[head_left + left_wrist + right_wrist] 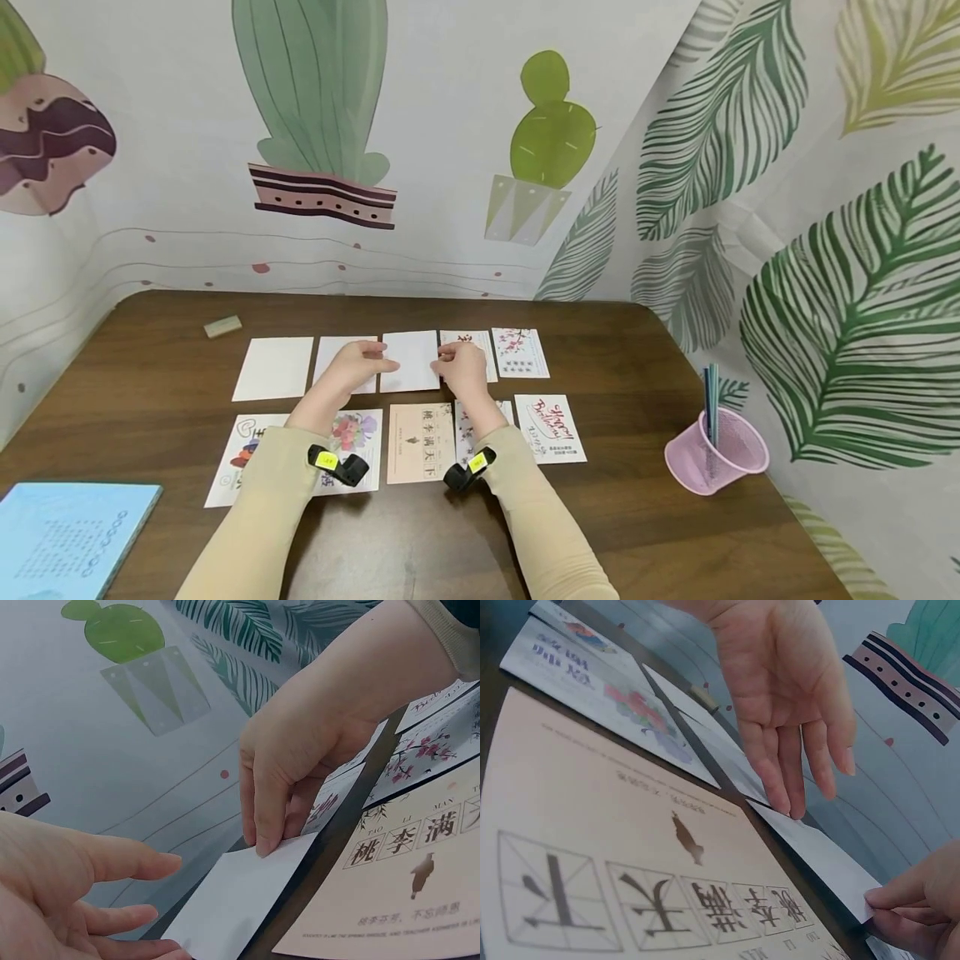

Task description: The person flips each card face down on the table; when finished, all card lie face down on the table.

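Observation:
A blank white card (409, 361) lies in the middle of the back row, between the two hands. The right hand (462, 372) pinches its right edge between thumb and fingers, clearly shown in the right wrist view at the card's near corner (832, 870). On the other side, the left hand (351, 372) is spread with loosely straight fingers (131, 864), fingertips touching the card's left edge. A partly covered white card (327, 353) lies under the left hand. In front of the middle card sits a beige card with large characters (420, 454).
The back row also has a blank card (272, 368) and a blossom card (521, 352). A birthday card (551, 428) and a card with colourful print (238, 458) lie in front. Around them are an eraser (222, 326), blue book (71, 537) and pink pen cup (716, 454).

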`<state>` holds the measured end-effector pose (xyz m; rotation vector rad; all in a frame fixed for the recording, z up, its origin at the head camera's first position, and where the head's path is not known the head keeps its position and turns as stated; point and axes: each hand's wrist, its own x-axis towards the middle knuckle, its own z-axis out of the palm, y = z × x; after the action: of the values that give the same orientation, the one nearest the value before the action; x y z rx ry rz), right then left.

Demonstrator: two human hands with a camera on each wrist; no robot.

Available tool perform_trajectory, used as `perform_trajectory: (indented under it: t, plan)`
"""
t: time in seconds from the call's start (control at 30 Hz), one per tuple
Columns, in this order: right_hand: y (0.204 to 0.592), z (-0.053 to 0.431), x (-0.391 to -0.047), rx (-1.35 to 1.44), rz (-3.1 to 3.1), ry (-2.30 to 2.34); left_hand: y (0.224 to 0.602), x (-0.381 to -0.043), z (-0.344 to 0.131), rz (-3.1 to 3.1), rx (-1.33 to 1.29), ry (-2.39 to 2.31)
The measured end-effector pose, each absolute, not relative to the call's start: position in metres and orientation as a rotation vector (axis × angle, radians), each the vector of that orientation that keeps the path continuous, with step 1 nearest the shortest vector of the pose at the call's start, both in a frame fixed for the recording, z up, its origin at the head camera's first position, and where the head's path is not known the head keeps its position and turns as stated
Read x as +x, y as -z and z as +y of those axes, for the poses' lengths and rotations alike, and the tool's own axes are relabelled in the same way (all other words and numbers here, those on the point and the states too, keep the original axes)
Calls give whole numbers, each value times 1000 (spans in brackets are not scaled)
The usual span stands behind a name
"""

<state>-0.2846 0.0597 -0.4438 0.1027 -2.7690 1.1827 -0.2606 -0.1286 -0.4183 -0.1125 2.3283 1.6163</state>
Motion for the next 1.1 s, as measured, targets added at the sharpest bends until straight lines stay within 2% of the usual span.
perform_trajectory:
  t: [1.1]
  plan:
    - [442,63,-287,140,-2741,-1132,414,-258,-123,2331,-35,-1650]
